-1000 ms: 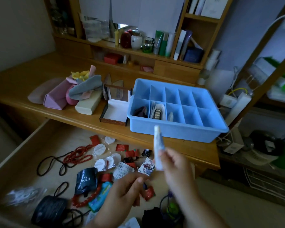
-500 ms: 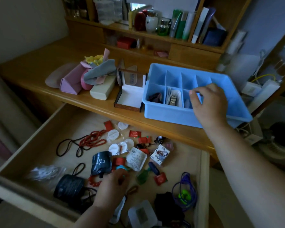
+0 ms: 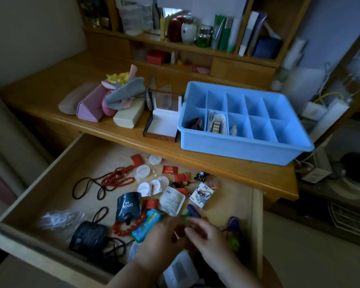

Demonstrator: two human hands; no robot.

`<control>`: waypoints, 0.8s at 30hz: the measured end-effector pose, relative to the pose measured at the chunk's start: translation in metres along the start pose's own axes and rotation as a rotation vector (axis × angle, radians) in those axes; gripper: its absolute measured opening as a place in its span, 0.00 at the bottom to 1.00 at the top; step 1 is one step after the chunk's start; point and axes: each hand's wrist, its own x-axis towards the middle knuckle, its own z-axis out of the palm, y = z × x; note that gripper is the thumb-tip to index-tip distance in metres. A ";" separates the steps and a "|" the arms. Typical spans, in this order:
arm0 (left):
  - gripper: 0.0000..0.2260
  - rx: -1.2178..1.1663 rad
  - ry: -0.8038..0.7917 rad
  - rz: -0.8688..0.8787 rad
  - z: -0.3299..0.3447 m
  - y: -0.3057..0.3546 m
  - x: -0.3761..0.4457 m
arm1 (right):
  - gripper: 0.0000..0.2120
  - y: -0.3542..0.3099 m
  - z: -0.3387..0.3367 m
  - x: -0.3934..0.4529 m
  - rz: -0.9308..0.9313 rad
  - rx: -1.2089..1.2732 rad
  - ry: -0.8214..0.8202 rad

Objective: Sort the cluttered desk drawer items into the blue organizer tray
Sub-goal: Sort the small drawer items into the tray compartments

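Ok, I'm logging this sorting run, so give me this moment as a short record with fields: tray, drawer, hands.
tray: blue organizer tray on the desk, ten compartments
tray contents: three front-left compartments hold items, among them a watch; the rest look empty
drawer: open drawer, cluttered; red bead necklace, black pouch, small printed box
left hand: left hand low over the clutter, blurred
right hand: right hand beside it, blurred
grip: cannot tell whether either holds anything

A home room, likely a bedroom or study. A wooden desk (image 3: 50, 96) carries a hutch shelf (image 3: 175, 46) of cosmetic tubes, bottles and books, with glasses cases (image 3: 92, 107) along its left part.

An open drawer (image 3: 56, 163) below holds beads, sachets and trinkets.
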 end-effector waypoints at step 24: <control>0.11 -0.076 0.262 -0.267 -0.029 -0.056 -0.002 | 0.10 -0.132 -0.079 0.070 -1.037 -0.764 0.582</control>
